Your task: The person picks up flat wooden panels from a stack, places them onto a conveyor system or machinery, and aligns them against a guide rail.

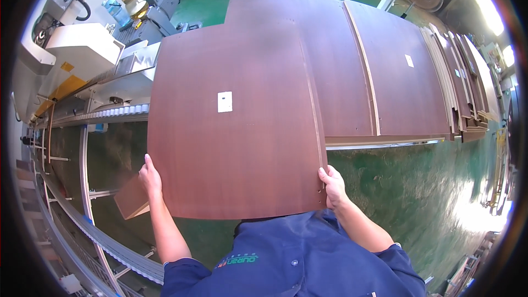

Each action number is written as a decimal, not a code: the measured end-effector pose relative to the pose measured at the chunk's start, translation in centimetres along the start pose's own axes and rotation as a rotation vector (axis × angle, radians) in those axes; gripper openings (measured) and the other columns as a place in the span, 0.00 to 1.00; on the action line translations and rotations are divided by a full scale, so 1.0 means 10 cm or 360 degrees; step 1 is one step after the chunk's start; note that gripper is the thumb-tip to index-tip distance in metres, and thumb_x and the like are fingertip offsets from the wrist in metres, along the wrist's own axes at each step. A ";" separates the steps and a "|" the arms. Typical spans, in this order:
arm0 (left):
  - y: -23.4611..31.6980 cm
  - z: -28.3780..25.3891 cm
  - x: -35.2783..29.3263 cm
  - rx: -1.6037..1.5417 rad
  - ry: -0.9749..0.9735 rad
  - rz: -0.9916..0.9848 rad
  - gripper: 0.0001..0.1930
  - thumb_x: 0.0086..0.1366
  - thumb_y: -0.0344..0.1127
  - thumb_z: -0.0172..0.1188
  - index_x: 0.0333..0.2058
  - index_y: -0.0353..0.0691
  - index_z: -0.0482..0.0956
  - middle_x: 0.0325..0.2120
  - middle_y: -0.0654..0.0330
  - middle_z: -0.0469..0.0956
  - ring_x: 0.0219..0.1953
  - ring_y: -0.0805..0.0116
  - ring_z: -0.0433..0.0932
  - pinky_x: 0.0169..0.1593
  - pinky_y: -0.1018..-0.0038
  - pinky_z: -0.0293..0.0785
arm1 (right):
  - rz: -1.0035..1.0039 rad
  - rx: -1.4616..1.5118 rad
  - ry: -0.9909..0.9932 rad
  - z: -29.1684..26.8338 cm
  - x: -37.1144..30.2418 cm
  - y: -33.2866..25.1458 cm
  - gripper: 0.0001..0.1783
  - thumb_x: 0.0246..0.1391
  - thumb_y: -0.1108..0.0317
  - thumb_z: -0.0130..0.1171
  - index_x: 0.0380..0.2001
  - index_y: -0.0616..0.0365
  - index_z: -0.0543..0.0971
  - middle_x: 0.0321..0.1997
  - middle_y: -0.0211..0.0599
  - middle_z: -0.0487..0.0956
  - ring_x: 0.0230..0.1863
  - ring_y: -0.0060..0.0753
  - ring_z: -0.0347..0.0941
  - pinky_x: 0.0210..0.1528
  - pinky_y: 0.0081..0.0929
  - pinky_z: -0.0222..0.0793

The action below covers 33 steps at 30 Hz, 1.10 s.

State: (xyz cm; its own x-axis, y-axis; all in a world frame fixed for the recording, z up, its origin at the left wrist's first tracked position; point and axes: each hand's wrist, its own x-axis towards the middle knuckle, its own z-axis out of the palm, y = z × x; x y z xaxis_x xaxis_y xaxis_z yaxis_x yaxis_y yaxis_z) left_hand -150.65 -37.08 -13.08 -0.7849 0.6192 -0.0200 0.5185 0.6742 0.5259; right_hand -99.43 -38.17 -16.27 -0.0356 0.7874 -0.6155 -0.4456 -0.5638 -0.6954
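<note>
Straight ahead of your chest, the large flat reddish-brown wood-laminate panel (236, 126) with a small white label runs its long axis away from you, its far end reaching over the stack of matching brown panels (385, 77) on the green floor (418, 187). Your left hand (149, 179) clasps the near left edge and your right hand (331, 187) clasps the near right corner, both equally near, thumbs on top. To your left the grey roller conveyor (104, 114) sits just beside the panel's left edge.
</note>
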 end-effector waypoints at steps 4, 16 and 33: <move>0.30 0.30 -0.18 0.0026 -0.0124 0.0036 0.36 0.70 0.63 0.39 0.40 0.31 0.82 0.39 0.41 0.81 0.45 0.40 0.78 0.49 0.55 0.71 | -0.0007 -0.0042 0.0013 -0.40 -0.02 -0.19 0.22 0.67 0.67 0.50 0.58 0.70 0.64 0.56 0.46 0.74 0.54 0.33 0.73 0.57 0.30 0.70; 1.04 1.10 -0.81 0.0013 -0.0240 0.0264 0.29 0.71 0.56 0.42 0.38 0.30 0.77 0.37 0.39 0.79 0.43 0.40 0.76 0.49 0.53 0.69 | -0.1422 -0.2264 0.0563 -0.83 -0.51 -0.50 0.32 0.46 0.64 0.65 0.56 0.59 0.72 0.59 0.50 0.68 0.64 0.55 0.59 0.67 0.47 0.52; 1.81 1.65 -0.33 0.0103 -0.0039 0.0601 0.20 0.72 0.49 0.42 0.45 0.36 0.72 0.45 0.44 0.73 0.50 0.43 0.72 0.53 0.54 0.67 | -0.1980 -0.2289 0.0908 -0.66 0.39 -0.73 0.17 0.46 0.63 0.60 0.42 0.53 0.81 0.54 0.42 0.76 0.58 0.43 0.69 0.63 0.43 0.60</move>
State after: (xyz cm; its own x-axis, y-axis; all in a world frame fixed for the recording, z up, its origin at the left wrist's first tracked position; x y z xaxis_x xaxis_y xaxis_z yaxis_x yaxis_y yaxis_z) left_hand -133.10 -20.30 -17.56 -0.5269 0.8376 0.1444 0.7904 0.4204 0.4455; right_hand -90.44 -32.63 -16.07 0.0392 0.8437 0.5353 0.9369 0.1552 -0.3132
